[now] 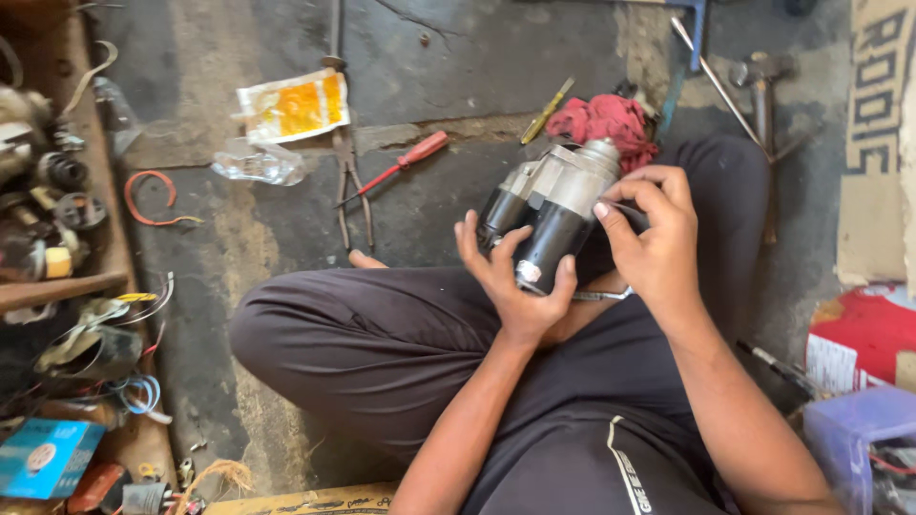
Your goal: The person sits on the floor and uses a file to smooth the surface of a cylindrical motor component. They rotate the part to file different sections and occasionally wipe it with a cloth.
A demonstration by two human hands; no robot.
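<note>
I sit cross-legged on a concrete floor in dark trousers. My left hand [510, 277] cups the black cylindrical end of a starter motor [553, 195] from below, fingers spread around it. My right hand [654, 234] grips the motor's right side near its silver metal housing, thumb on top. The motor is held above my lap, silver nose pointing away from me.
A red-handled screwdriver [405, 164], pliers [351, 186], a yellow screwdriver [547, 112], a red rag [606, 122] and a hammer [760, 81] lie on the floor ahead. A yellow-and-white packet [291, 105] and clear plastic lie to the left. A cluttered wooden shelf [57, 238] stands at left. Boxes stand at right.
</note>
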